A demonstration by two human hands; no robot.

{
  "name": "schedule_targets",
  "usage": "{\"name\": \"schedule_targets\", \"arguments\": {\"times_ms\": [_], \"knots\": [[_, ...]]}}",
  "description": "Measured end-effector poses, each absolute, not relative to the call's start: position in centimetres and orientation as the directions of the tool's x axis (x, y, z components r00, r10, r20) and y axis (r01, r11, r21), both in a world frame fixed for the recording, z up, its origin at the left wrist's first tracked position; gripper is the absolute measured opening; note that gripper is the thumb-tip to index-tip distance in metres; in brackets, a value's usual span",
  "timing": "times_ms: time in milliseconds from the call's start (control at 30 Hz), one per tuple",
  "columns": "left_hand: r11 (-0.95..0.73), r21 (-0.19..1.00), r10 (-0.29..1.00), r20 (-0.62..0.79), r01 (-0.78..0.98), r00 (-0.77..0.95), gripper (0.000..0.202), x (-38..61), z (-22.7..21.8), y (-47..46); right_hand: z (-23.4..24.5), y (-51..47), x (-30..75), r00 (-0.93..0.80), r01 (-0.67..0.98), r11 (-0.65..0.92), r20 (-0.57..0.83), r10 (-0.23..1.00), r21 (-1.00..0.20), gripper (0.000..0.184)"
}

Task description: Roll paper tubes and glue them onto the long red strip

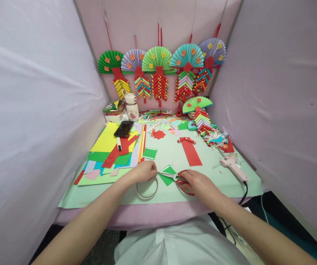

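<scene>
Scissors (pixel 173 176) with red handles, gripped through the loops by the right hand (pixel 199 183), extend over a green paper square (pixel 167 181), blades pointing toward the left hand (pixel 145 170). That hand, just left of the scissors, is closed on the upper rim of a tape roll (pixel 146 197). Far beyond the scissors, to their left, stands a white lidded jug (pixel 132 110), its contents hidden. Around the scissors spreads a pale green table cover (pixel 166 151); it bears, to their left, layered paper sheets (pixel 105 134) topped by a black smartphone (pixel 124 129); beyond them, a red paper strip (pixel 191 151); to their right, a glue gun (pixel 233 166). Farthest beyond the scissors, paper fan hangings (pixel 158 60) line a pink wall (pixel 139 18); pale curtains (pixel 28 110) flank both sides.
</scene>
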State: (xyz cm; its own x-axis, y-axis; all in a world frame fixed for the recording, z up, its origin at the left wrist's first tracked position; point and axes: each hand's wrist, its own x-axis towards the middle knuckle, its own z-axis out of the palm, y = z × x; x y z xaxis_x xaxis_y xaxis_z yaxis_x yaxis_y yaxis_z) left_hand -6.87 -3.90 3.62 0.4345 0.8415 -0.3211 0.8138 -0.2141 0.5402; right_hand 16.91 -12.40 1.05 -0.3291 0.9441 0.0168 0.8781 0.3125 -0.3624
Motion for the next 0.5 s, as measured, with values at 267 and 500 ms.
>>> {"name": "schedule_targets", "arguments": {"times_ms": [267,500], "knots": [[-0.023,0.796,0.818,-0.332,0.605,0.469,0.025,-10.9,6.3,-3.3,1.4,-12.8,17.0,-0.327,0.833,0.319,0.063,0.943,-0.453,0.023],[0.083,0.955,0.755,-0.247,0.285,0.608,0.035,-11.8,5.6,-3.9,1.9,-13.2,17.2,-0.283,0.793,0.323,0.156,0.946,-0.517,0.028]]}}
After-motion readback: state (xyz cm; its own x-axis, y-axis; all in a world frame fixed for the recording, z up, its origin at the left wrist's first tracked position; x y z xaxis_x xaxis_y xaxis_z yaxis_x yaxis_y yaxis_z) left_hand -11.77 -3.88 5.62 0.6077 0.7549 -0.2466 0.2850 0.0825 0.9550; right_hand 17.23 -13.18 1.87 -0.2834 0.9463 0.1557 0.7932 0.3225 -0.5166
